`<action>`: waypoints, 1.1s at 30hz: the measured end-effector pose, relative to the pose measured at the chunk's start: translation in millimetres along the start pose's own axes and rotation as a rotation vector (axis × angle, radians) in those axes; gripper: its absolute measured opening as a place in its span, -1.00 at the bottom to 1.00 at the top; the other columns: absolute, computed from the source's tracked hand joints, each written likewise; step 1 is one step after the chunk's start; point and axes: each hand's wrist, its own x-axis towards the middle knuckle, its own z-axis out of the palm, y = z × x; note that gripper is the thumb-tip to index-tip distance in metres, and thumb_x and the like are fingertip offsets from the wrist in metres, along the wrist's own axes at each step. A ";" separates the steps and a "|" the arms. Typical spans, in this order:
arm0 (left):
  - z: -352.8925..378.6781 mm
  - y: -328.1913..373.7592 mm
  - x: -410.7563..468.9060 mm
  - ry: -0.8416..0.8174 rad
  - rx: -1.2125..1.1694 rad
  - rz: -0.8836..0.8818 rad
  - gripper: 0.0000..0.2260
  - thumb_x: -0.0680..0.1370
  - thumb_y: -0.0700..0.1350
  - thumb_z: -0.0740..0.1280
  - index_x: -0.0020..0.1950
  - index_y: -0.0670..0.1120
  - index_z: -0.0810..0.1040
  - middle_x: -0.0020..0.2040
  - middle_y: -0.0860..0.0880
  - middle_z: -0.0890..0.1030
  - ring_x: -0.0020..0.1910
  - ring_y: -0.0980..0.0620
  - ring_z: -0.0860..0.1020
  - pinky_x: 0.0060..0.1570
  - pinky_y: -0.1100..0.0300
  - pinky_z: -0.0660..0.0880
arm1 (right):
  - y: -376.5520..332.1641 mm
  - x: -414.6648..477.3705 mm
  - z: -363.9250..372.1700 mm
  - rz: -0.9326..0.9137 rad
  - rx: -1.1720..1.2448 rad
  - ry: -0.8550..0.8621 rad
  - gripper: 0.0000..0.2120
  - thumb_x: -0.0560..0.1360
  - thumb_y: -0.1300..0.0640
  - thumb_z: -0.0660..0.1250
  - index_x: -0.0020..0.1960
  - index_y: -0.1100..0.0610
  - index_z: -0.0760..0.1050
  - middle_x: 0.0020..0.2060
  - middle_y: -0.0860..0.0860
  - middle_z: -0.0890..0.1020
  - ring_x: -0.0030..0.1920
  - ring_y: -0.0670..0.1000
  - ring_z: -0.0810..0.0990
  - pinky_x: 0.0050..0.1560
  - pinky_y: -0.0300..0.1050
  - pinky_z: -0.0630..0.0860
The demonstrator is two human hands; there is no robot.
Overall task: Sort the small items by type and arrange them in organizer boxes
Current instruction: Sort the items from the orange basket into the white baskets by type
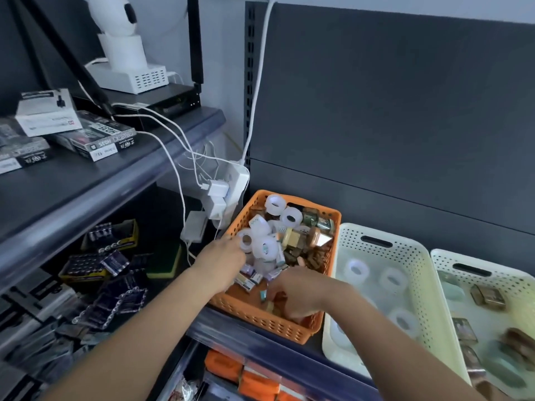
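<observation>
As left hand sits in orange basket, tape rolls touch fingers.

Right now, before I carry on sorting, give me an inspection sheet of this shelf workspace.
Surface: dark shelf, three baskets side by side.
Job's things: orange basket holds mixed tape rolls and small packets; middle white basket holds tape rolls; right white basket holds brownish pieces.
Clutter: battery packs, lower left.
Hands: left hand against tape rolls, right hand among small packets; grips unclear.
Cables: white cables into power strip.
Surroundings: white camera, dark back panel.
</observation>
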 end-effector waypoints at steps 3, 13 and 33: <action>3.3 -3.7 4.0 0.017 0.009 0.025 -0.74 0.50 -0.29 0.26 0.16 -0.18 0.57 0.27 -0.09 0.39 0.20 -0.11 0.40 0.12 0.05 0.46 | -2.0 3.8 -0.4 -0.019 0.044 -0.050 -0.46 0.37 0.29 0.32 0.31 -0.02 0.43 0.06 0.00 0.56 0.03 0.05 0.52 -0.01 -0.04 0.56; -9.0 -11.0 -0.4 0.028 -0.255 0.060 -0.82 0.51 -0.26 0.28 -0.02 -0.01 0.58 0.14 0.02 0.43 0.00 -0.02 0.47 -0.15 0.11 0.45 | 7.3 11.9 10.2 0.051 0.302 0.288 -0.69 0.38 -0.01 0.38 0.08 0.03 0.47 -0.09 -0.04 0.56 -0.08 0.00 0.51 -0.16 -0.15 0.46; -10.8 -9.5 5.4 -0.089 -0.289 0.072 -0.92 0.53 -0.16 0.30 -0.07 -0.01 0.58 0.01 0.03 0.50 -0.03 0.02 0.48 -0.14 0.12 0.46 | 10.3 43.3 14.2 0.172 0.274 0.591 -0.61 0.49 -0.05 0.31 0.30 -0.02 0.44 0.10 0.03 0.60 0.08 0.07 0.57 0.02 0.01 0.56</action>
